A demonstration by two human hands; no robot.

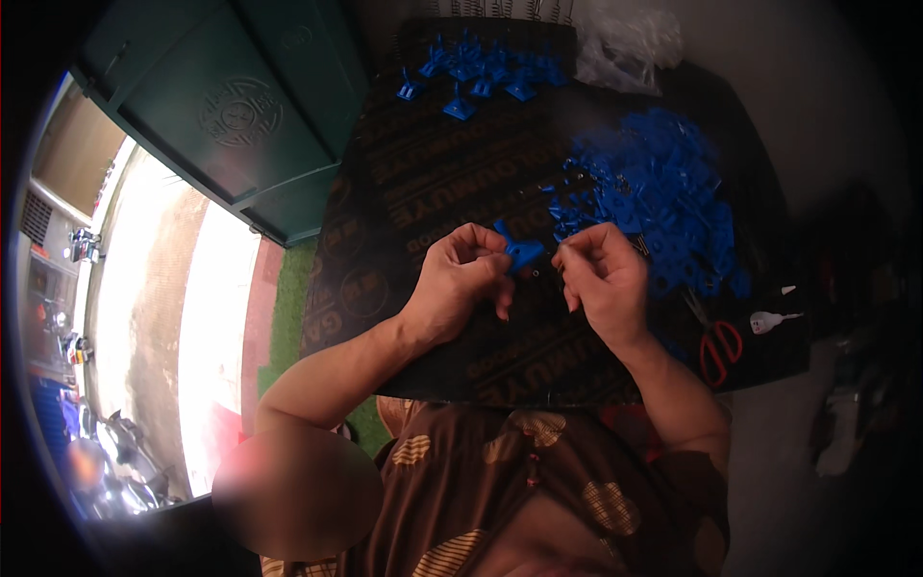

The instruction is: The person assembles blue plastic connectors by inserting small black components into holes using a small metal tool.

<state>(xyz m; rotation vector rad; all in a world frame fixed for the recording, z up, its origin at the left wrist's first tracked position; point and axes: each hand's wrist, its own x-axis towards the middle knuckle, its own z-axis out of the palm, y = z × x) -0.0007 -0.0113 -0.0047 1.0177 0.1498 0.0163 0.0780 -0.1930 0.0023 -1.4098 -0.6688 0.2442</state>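
Observation:
My left hand (461, 279) pinches a small blue plastic piece (520, 252) above a dark printed board (433, 183). My right hand (601, 274) is right beside it, fingers curled and fingertips pinched close to the piece's right side; whether they hold a tiny part is too small to tell. A large heap of the same blue plastic pieces (663, 202) lies just behind and to the right of my right hand. Several more blue pieces (476, 69) stand spread out at the far edge of the board.
Red-handled scissors (716, 341) lie at the board's right front, with a small white object (767, 321) beside them. A clear plastic bag (625, 43) sits at the far right. A green metal door (231, 115) and green turf (288, 308) are to the left.

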